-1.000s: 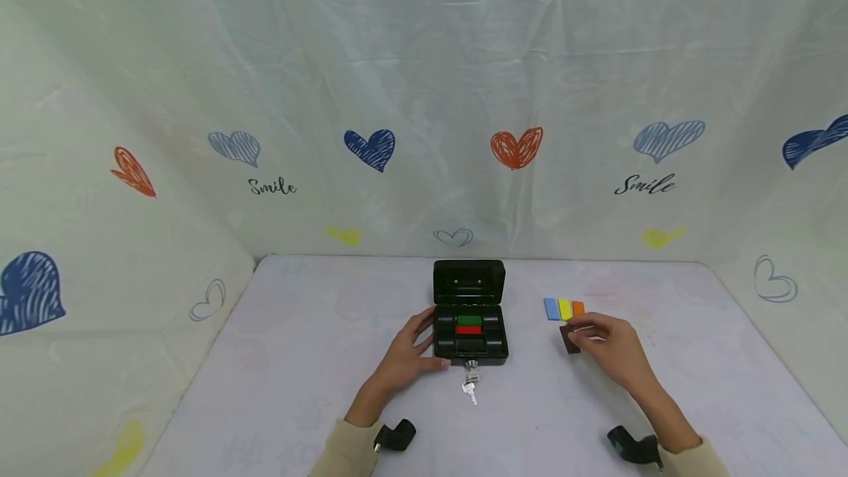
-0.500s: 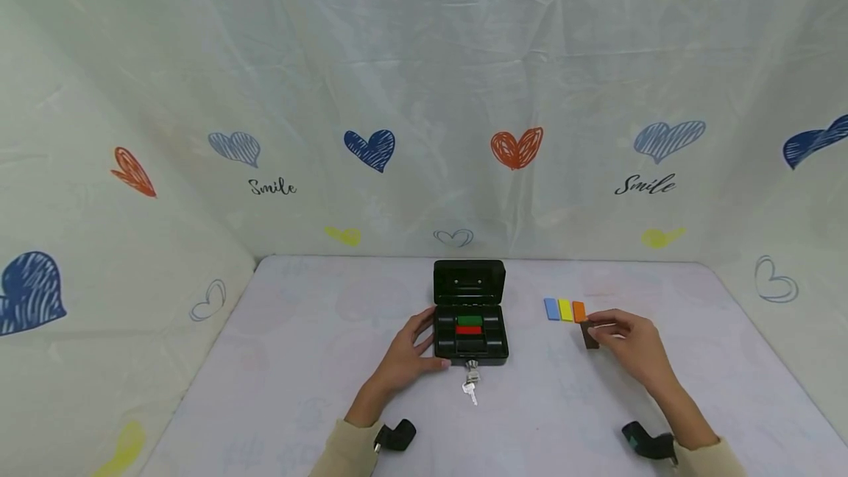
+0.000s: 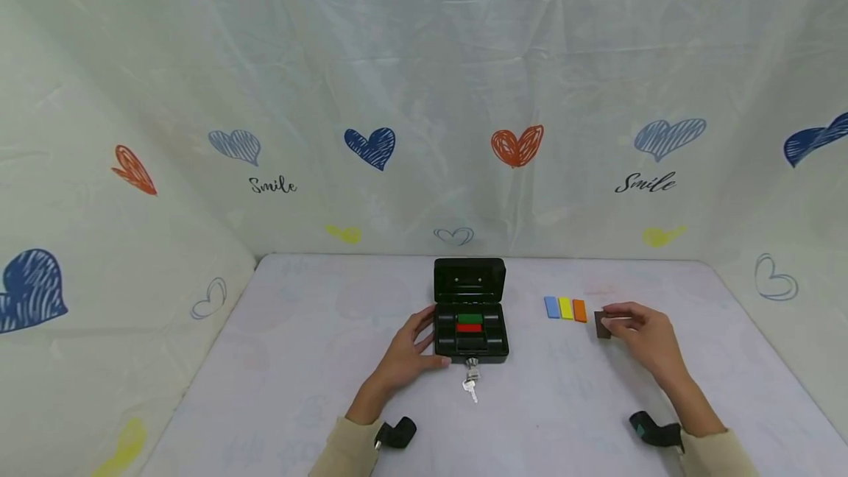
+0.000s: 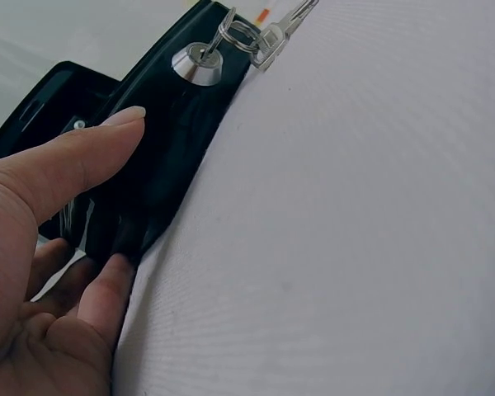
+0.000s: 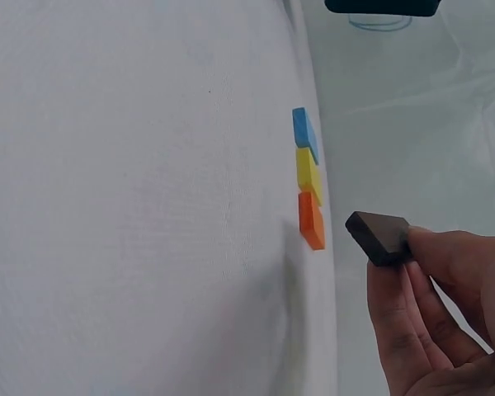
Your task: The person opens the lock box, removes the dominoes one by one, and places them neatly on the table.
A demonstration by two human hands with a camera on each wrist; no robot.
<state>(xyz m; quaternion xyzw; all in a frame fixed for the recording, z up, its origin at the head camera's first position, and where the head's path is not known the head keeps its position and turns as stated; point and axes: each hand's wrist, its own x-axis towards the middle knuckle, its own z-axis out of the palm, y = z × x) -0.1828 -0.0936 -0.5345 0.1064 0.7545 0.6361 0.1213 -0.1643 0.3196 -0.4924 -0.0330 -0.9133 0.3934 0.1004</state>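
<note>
A black metal cash box [image 3: 494, 346] stands on the table with its lid [image 3: 469, 280] raised. Inside lie a green block [image 3: 470, 319] and a red block [image 3: 469, 328]. My left hand [image 3: 405, 353] holds the box at its near left corner, thumb along the front, fingers at the left side. A key ring with keys [image 4: 268, 41] hangs from the front lock [image 4: 198, 64]. My right hand [image 3: 645, 337] pinches a dark brown rectangular block [image 5: 384, 237] between thumb and fingers, just above the table, right of an orange block [image 3: 579, 311].
Left of the orange block, a yellow block [image 3: 565, 308] and a blue block [image 3: 552, 307] lie in the same row. The white table [image 3: 318, 389] ends at a pale curtain [image 3: 424, 94] printed with hearts.
My right hand has carried the dark brown block rightward and slightly away from me, from in front of the coloured row to its right. The left hand and cash box have stayed put.
</note>
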